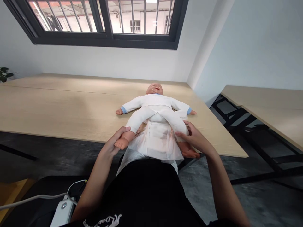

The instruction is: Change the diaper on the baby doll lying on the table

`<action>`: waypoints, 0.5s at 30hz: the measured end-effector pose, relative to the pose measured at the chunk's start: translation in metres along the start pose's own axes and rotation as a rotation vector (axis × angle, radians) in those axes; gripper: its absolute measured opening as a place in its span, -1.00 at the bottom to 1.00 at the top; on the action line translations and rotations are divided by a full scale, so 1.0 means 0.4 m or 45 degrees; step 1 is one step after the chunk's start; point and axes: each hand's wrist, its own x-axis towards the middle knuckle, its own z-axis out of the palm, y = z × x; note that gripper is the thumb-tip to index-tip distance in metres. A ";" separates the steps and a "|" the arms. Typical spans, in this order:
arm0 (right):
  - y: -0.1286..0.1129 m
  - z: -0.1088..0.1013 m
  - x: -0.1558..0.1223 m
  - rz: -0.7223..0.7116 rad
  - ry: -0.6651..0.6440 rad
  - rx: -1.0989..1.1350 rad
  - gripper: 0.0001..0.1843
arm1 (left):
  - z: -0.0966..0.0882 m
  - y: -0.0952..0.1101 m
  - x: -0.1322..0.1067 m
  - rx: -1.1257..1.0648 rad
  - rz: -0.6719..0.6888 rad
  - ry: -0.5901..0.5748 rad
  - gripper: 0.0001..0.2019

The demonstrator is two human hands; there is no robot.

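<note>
A baby doll (155, 101) in a white outfit with blue cuffs lies on its back on the light wood table, head towards the wall and legs apart towards me. Between its legs an opened white diaper (157, 140) spreads out, its front part hanging over the table's near edge. My left hand (115, 138) is closed around the doll's lower leg on the left, near the bare foot. On the right, my right hand (193, 135) grips the other leg just above the ankle, thumb on top. Both feet reach the table edge.
The table (59, 110) stretches away to the left below a barred window (106, 19). A second table (272, 101) with black legs stands across a gap at right. Lower left, a white power bank (62, 211) with a cable rests on a black surface beside me.
</note>
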 end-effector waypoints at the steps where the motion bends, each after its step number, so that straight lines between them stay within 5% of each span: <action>1: 0.000 0.002 -0.003 -0.002 0.009 -0.022 -0.18 | 0.007 -0.001 -0.001 0.024 -0.004 -0.013 -0.75; 4: -0.026 0.017 -0.033 -0.084 0.215 -0.258 -0.20 | 0.028 -0.012 0.004 0.053 -0.035 -0.014 -0.71; 7: -0.083 0.061 -0.092 -0.474 0.396 -0.630 -0.40 | 0.044 -0.027 0.015 0.007 -0.062 0.005 -0.70; 11: -0.133 0.148 -0.158 -0.942 0.147 -0.966 -0.35 | 0.055 -0.036 0.025 -0.093 -0.106 0.030 -0.69; 15: -0.140 0.174 -0.130 -1.147 0.134 -1.134 -0.83 | 0.059 -0.026 0.050 -0.019 -0.089 -0.036 -0.67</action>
